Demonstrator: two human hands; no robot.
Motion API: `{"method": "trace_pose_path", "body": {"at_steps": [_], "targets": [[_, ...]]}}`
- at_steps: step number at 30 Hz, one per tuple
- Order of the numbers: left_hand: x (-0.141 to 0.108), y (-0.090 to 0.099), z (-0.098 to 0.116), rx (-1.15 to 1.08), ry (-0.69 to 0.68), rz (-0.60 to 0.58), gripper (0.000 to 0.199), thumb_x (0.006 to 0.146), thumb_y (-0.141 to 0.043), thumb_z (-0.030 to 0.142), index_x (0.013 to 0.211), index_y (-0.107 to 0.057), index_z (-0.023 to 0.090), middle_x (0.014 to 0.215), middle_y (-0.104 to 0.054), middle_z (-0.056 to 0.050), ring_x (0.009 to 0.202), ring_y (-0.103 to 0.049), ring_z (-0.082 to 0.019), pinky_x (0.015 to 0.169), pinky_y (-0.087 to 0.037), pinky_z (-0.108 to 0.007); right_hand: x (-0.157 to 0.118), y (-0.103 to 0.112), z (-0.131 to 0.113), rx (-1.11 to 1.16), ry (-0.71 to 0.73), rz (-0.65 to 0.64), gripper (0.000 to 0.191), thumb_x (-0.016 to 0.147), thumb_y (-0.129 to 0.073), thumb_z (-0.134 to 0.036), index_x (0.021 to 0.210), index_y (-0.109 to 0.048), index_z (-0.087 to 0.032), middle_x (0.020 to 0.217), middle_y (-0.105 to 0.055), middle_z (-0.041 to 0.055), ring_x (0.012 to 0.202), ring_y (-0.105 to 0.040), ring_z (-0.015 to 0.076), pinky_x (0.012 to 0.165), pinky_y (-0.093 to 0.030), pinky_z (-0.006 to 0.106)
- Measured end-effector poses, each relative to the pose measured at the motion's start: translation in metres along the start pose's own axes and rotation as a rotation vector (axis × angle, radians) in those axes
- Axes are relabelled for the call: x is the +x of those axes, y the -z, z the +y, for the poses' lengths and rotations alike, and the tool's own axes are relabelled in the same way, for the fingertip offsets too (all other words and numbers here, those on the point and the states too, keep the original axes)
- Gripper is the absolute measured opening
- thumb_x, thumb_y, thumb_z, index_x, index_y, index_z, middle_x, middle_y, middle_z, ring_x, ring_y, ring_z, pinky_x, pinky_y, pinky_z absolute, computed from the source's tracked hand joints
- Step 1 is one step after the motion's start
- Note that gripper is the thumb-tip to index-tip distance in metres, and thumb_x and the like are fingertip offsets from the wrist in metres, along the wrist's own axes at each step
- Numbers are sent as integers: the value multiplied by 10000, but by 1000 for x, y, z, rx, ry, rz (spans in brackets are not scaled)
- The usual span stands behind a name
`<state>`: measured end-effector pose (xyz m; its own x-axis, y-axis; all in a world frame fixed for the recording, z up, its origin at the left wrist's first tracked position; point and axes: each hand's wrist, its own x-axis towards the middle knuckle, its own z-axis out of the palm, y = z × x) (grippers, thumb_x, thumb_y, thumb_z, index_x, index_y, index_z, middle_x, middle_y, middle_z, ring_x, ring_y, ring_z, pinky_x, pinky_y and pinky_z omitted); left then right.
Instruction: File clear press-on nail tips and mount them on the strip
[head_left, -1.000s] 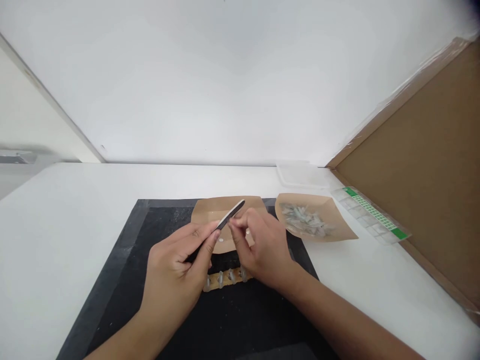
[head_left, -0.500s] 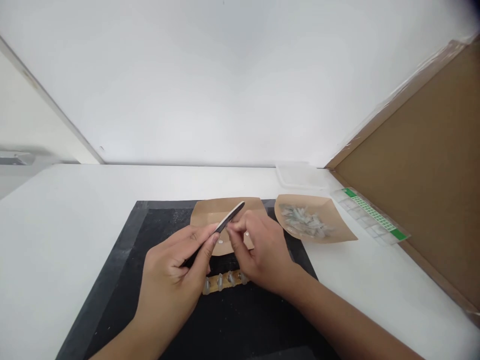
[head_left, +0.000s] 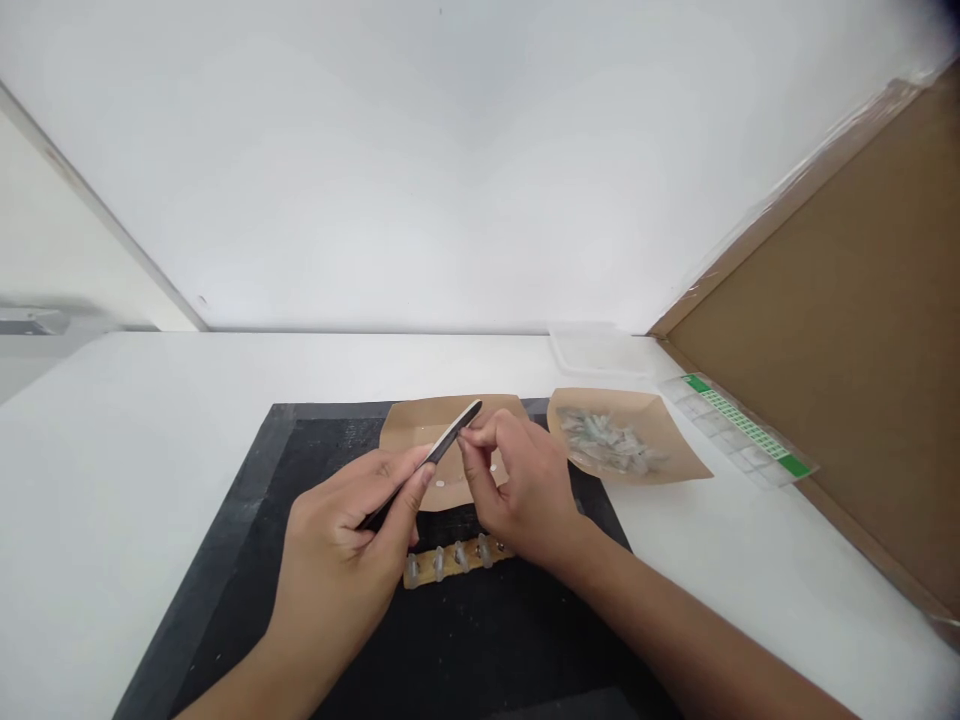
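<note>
In my left hand (head_left: 341,550) is a slim nail file (head_left: 453,436), dark with a pale face, slanting up to the right. The thumb and fingers clamp its lower part. My right hand (head_left: 525,480) pinches thumb and forefinger together against the file's edge near its upper end. Whatever sits in that pinch is too small to make out. Behind both hands lies a brown paper tray (head_left: 412,422) with a few tiny white bits in it. Below them, a yellowish strip (head_left: 427,572) carries several small clear pieces in a row, partly covered by my right hand.
A black mat (head_left: 315,620) lies under the work on a white table (head_left: 97,500). To the right stands a second brown paper tray (head_left: 679,445) of translucent slivers (head_left: 611,440). Beyond are a clear plastic case with a green label (head_left: 750,425), a clear lid (head_left: 600,350) and a cardboard panel (head_left: 840,300).
My right hand has shifted slightly along the file, its fingertips nearer the file's upper end. The file has moved a touch left. Slightly more of the yellowish strip shows.
</note>
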<state>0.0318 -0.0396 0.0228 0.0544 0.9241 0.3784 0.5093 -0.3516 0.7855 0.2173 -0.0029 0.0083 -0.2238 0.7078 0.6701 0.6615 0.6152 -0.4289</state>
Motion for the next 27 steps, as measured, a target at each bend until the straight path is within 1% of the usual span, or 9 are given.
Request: {"method": "trace_pose_path", "body": {"at_steps": [3, 6, 10, 14, 18, 20, 22, 25, 27], "targets": [[1, 0, 0, -7, -19, -5, 223, 1007, -648, 286, 1161, -808, 295, 726, -668, 63, 555, -574, -50, 541, -444, -169, 1, 1, 1, 55, -28, -28, 156, 994, -571, -166, 867, -501, -224, 754, -627, -11, 665, -595, 139, 640, -413, 277], [1, 0, 0, 0, -30, -6, 224, 1009, -645, 285, 1162, -808, 297, 725, -665, 63, 556, -573, -51, 548, -447, -171, 2, 2, 1, 37, -52, 8, 135, 992, -573, -173, 880, -515, -220, 758, -629, -10, 667, -614, 140, 640, -423, 279], [2, 0, -1, 4, -27, 2, 217, 1004, -655, 291, 1149, -815, 293, 681, -631, 59, 571, -589, -64, 551, -450, -176, 3, 3, -1, 55, -24, -13, 165, 994, -577, -176, 855, -501, -222, 728, -600, -23, 639, -587, 129, 623, -412, 270], [1, 0, -1, -16, -25, -8, 231, 1006, -651, 281, 1176, -807, 292, 709, -664, 59, 550, -583, -59, 554, -463, -176, 3, 4, -3, 47, -37, -1, 161, 1000, -575, -179, 859, -509, -221, 740, -619, -15, 652, -593, 134, 630, -415, 275], [0, -1, -2, -21, -20, -15, 227, 1008, -648, 285, 1166, -811, 288, 748, -688, 53, 531, -573, -49, 524, -450, -171, 3, 5, -4, 67, -44, -53, 170, 1006, -568, -184, 855, -499, -223, 751, -636, -11, 656, -597, 136, 634, -420, 277], [0, -1, -3, -24, -17, -19, 234, 1009, -646, 285, 1179, -806, 290, 735, -678, 54, 547, -585, -54, 543, -464, -170, 2, 5, -3, 74, -33, -71, 163, 1008, -575, -192, 863, -509, -224, 755, -644, -11, 670, -608, 139, 638, -422, 277], [0, -2, -3, -20, -12, -14, 237, 1008, -648, 286, 1190, -801, 296, 721, -666, 56, 562, -595, -59, 570, -480, -170, 2, 6, -2, 63, -44, -65, 159, 1013, -576, -198, 868, -516, -224, 768, -656, -7, 685, -620, 143, 642, -423, 278], [1, -2, -2, -4, -11, 3, 233, 1006, -651, 292, 1182, -804, 303, 724, -666, 56, 546, -582, -56, 560, -480, -168, 2, 8, -2, 37, -79, -40, 157, 1017, -571, -194, 871, -519, -223, 795, -671, 4, 693, -623, 148, 648, -423, 280], [1, -2, -1, 3, -29, 14, 228, 1003, -653, 294, 1166, -812, 297, 707, -656, 52, 539, -581, -60, 545, -476, -171, 2, 8, -3, 53, -53, -46, 154, 1017, -569, -188, 875, -520, -223, 780, -661, 3, 684, -618, 149, 645, -418, 282]]}}
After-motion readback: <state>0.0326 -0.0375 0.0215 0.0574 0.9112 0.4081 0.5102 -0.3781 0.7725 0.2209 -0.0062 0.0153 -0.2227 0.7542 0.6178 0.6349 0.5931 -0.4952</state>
